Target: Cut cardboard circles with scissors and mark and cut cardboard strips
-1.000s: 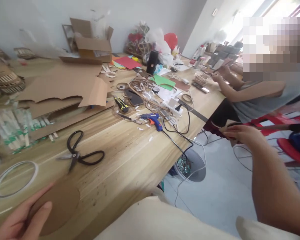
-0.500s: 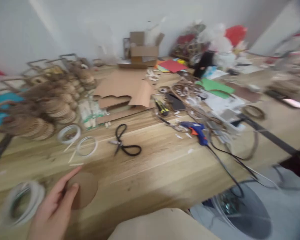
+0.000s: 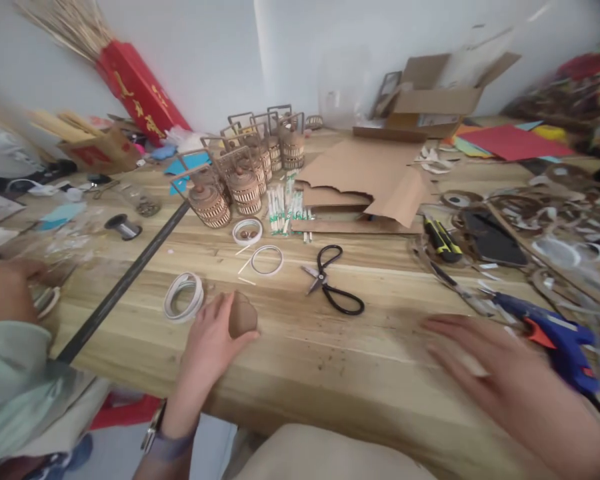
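Observation:
My left hand (image 3: 213, 337) is at the table's front left. Its thumb and fingers are around a brown cardboard disc (image 3: 243, 316), partly hidden by the hand. My right hand (image 3: 500, 373), smeared by motion, is over the right of the table beside a blue glue gun (image 3: 545, 320). Its fingers are stretched out, with no object visible in them. Black-handled scissors (image 3: 322, 277) lie spread between the hands. Left of my left hand is a stack of white rings (image 3: 184, 297). Just beyond are a thin white ring (image 3: 267, 260) and a roll of white tape (image 3: 247, 231).
Several small woven lidded baskets with handles (image 3: 245, 190) stand at the back, beside cut cardboard (image 3: 360, 170). A utility knife (image 3: 443, 240) and black phone (image 3: 495, 235) lie at right. A black strip (image 3: 125, 283) crosses the table; a co-worker's hand (image 3: 10, 290) is left of it.
The view has swung left, bringing the co-worker's arm and red box into sight. My right hand has come into view. My left hand stays at the cardboard disc, its thumb now near the edge.

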### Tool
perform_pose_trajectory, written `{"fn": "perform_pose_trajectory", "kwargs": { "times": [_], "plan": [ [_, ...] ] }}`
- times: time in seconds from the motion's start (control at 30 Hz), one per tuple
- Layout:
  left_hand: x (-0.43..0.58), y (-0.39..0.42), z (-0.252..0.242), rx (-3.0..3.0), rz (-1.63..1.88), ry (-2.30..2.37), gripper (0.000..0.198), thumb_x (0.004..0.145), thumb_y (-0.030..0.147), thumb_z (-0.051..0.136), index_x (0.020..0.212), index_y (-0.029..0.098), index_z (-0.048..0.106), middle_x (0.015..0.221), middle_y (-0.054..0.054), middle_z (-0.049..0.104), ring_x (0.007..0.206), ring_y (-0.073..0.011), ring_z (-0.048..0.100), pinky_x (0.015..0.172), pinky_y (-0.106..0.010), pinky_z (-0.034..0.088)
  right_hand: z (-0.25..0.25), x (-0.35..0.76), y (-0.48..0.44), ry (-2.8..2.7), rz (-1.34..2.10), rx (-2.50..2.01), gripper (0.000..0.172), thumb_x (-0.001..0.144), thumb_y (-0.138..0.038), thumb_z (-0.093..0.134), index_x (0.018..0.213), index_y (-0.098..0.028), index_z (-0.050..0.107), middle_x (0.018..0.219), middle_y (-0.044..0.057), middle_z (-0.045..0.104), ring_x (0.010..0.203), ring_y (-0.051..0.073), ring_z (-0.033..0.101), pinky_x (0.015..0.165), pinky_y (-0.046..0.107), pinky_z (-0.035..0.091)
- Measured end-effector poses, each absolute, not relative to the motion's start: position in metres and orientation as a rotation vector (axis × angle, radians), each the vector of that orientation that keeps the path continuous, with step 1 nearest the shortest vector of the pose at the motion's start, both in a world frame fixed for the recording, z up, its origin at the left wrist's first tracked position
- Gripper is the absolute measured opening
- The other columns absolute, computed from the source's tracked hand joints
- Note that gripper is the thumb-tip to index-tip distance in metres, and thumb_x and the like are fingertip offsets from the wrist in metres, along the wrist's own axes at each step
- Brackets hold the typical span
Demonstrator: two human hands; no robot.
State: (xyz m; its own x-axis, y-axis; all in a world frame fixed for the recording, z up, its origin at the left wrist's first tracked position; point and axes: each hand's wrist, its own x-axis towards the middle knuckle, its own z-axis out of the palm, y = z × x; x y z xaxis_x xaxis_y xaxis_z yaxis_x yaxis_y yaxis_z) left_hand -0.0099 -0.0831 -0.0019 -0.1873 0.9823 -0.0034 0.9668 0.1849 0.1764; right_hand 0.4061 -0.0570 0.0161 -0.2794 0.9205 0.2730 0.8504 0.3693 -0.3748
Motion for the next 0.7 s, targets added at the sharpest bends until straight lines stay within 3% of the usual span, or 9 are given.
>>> {"fn": "perform_pose_trajectory", "kwargs": {
  "times": [0.07, 0.2, 0.3, 0.4, 0.5, 0.6, 0.7],
  "plan": [
    [-0.009, -0.079, -0.002, 1.910, 0.102, 2.302, 0.072, 0.081, 0.039, 0.069, 0.144, 0.013, 0.049, 0.145, -0.020, 0.057, 0.133, -0.0397, 0.051, 0.109, -0.050, 0.040, 0.010, 0.366, -0.039, -2.396, 0.268, -1.343, 0.020, 0.095, -0.039, 0.062, 0.110, -0.034, 0.073, 0.109, 0.012, 0.073, 0.102, 0.033, 0.070, 0.088, 0.051, 0.060],
    [-0.009, -0.068, 0.001, 1.890, -0.042, 2.270, 0.061, 0.084, 0.034, 0.066, 0.139, 0.009, 0.056, 0.145, -0.021, 0.056, 0.133, -0.0404, 0.051, 0.110, -0.048, 0.040, 0.008, 0.305, -0.001, -2.593, 0.270, -1.327, 0.028, 0.095, -0.025, 0.059, 0.120, -0.019, 0.070, 0.120, 0.016, 0.070, 0.108, 0.032, 0.067, 0.092, 0.049, 0.056],
    [-0.011, -0.062, 0.003, 1.903, -0.096, 2.218, 0.056, 0.085, 0.032, 0.064, 0.136, 0.010, 0.060, 0.145, -0.020, 0.057, 0.131, -0.0403, 0.053, 0.110, -0.048, 0.041, 0.010, 0.288, 0.031, -2.732, 0.361, -1.277, 0.063, 0.084, -0.020, 0.071, 0.145, -0.017, 0.054, 0.151, 0.018, 0.052, 0.139, 0.037, 0.046, 0.110, 0.053, 0.043],
    [-0.014, -0.058, 0.000, 1.902, -0.119, 2.209, 0.056, 0.085, 0.030, 0.059, 0.138, 0.011, 0.059, 0.140, -0.018, 0.061, 0.126, -0.0390, 0.057, 0.109, -0.048, 0.041, 0.012, 0.284, 0.057, -2.876, 0.550, -1.144, 0.087, 0.076, -0.027, 0.079, 0.154, -0.018, 0.042, 0.155, 0.019, 0.046, 0.143, 0.037, 0.040, 0.116, 0.052, 0.033],
    [-0.020, -0.054, -0.006, 1.912, -0.158, 2.186, 0.060, 0.082, 0.034, 0.058, 0.138, 0.012, 0.059, 0.138, -0.019, 0.061, 0.124, -0.0415, 0.058, 0.108, -0.052, 0.040, 0.012, 0.282, 0.069, -2.910, 0.559, -1.106, 0.090, 0.072, -0.033, 0.083, 0.152, -0.016, 0.047, 0.140, 0.019, 0.056, 0.131, 0.037, 0.050, 0.112, 0.048, 0.038],
    [-0.027, -0.052, -0.014, 1.888, -0.111, 2.156, 0.071, 0.079, 0.041, 0.059, 0.143, 0.012, 0.053, 0.134, -0.020, 0.060, 0.126, -0.0406, 0.057, 0.109, -0.051, 0.040, 0.011, 0.282, 0.074, -2.904, 0.584, -1.157, 0.095, 0.069, -0.034, 0.086, 0.153, -0.017, 0.045, 0.143, 0.021, 0.052, 0.131, 0.039, 0.048, 0.106, 0.047, 0.043],
    [-0.027, -0.050, -0.018, 1.797, -0.073, 2.130, 0.074, 0.078, 0.042, 0.057, 0.144, 0.012, 0.049, 0.130, -0.020, 0.060, 0.122, -0.0360, 0.062, 0.107, -0.047, 0.045, 0.011, 0.285, 0.080, -2.925, 0.581, -1.143, 0.100, 0.067, -0.040, 0.089, 0.153, -0.018, 0.045, 0.150, 0.022, 0.045, 0.141, 0.042, 0.037, 0.117, 0.055, 0.029]
  ]
}}
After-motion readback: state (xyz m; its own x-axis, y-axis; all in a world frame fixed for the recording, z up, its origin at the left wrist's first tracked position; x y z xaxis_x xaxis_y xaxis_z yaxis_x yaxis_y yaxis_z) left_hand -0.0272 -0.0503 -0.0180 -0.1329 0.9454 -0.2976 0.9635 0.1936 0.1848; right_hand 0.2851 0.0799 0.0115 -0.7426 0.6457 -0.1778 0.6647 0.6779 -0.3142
